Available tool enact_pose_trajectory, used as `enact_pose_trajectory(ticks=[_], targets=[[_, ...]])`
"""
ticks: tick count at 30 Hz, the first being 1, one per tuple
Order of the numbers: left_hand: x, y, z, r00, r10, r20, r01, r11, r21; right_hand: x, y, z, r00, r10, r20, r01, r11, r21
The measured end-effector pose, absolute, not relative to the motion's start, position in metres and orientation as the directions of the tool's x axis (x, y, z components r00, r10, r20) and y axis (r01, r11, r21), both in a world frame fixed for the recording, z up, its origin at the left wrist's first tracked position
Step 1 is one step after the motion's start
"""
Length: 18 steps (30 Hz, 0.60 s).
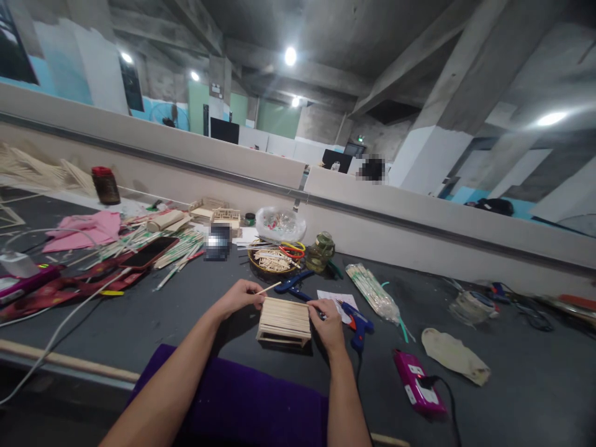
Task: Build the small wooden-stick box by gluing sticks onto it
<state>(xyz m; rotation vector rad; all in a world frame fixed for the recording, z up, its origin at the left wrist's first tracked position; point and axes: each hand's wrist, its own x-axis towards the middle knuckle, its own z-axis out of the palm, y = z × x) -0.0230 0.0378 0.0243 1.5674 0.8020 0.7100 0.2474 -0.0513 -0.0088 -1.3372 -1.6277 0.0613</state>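
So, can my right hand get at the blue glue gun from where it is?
Probably yes: the glue gun lies just beside the right hand, with nothing visibly blocking the way, though that hand is at the edge of the slatted wooden piece.

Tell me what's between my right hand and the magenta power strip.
In the head view, the blue glue gun lies between the right hand and the magenta power strip.
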Motion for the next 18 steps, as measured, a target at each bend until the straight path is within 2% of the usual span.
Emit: enact_pose_trajectory(ticks=[18], targets=[[-0.0241, 0.0411, 0.0188, 0.6, 0.8, 0.024, 0.088, -0.096, 0.991, 0.2488, -0.0517, -0.0092, 0.083, 0.774, 0.627, 0.709, 0.396, -0.583]])
